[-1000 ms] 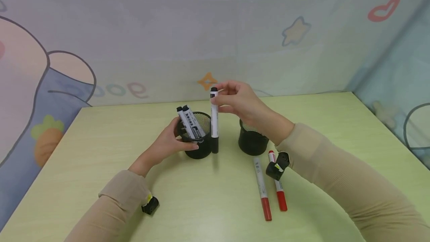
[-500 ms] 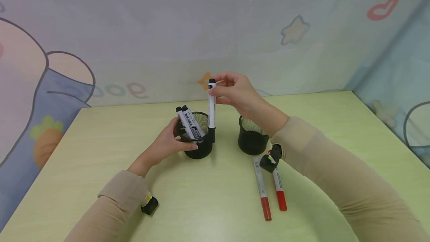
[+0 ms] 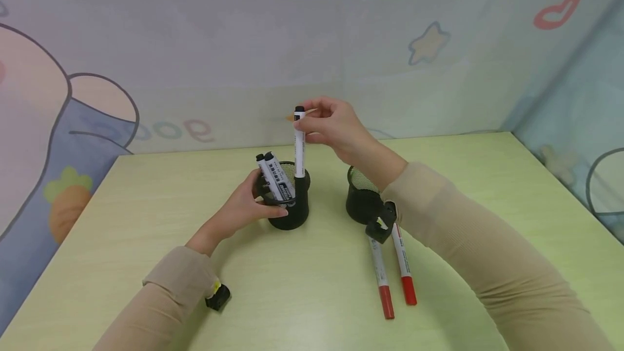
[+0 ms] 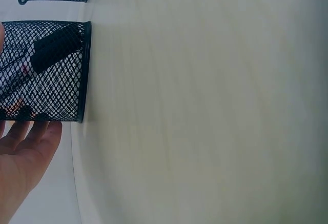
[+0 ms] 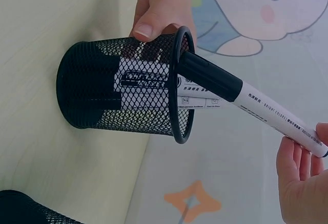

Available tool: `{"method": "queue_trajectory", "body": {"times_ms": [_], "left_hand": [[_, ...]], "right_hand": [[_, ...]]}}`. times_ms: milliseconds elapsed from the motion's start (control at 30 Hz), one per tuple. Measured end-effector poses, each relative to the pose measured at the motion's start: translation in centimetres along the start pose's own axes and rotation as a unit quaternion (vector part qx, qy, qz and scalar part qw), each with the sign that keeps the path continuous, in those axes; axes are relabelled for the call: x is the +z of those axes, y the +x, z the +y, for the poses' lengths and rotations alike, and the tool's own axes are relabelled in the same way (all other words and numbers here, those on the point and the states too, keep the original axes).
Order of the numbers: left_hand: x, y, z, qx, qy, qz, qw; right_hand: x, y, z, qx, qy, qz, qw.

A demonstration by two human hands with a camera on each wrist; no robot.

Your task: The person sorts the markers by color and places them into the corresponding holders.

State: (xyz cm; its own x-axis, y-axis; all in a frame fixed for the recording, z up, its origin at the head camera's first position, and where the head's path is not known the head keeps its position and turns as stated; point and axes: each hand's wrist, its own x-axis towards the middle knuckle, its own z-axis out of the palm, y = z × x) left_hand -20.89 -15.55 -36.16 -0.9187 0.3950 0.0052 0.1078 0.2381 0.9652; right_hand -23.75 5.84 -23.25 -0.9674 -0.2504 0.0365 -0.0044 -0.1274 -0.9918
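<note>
My left hand point(image 3: 240, 202) grips a black mesh pen cup point(image 3: 288, 218) around its side, thumb near the front of the rim. Two white whiteboard markers point(image 3: 278, 177) lean inside it, their black ends poking out at the left. Between thumb and fingertips, my right hand point(image 3: 341, 129) pinches another black-capped whiteboard marker point(image 3: 299, 148) near its upper end. In the right wrist view this marker point(image 5: 261, 103) slants, its capped end right at the cup's rim point(image 5: 180, 126). The left wrist view shows the cup's mesh wall point(image 4: 56, 90) with fingers against it.
A second black mesh cup point(image 3: 362, 205) stands to the right, partly hidden by the right wrist camera point(image 3: 381, 223). Two red-capped markers point(image 3: 385, 299) lie in front of it on the pale table point(image 3: 273, 297). A printed curtain point(image 3: 244, 58) hangs behind the table.
My right hand has lifted the marker and moved it left, from beside the left cup to over its opening. The left hand and its cup stay in place.
</note>
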Motion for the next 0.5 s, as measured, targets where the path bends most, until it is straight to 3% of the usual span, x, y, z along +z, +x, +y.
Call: {"method": "queue_trajectory", "body": {"times_ms": [500], "left_hand": [[-0.1, 0.0, 0.0, 0.007, 0.004, 0.003, 1.0]], "right_hand": [[1.2, 0.3, 0.4, -0.026, -0.021, -0.002, 0.999]]}}
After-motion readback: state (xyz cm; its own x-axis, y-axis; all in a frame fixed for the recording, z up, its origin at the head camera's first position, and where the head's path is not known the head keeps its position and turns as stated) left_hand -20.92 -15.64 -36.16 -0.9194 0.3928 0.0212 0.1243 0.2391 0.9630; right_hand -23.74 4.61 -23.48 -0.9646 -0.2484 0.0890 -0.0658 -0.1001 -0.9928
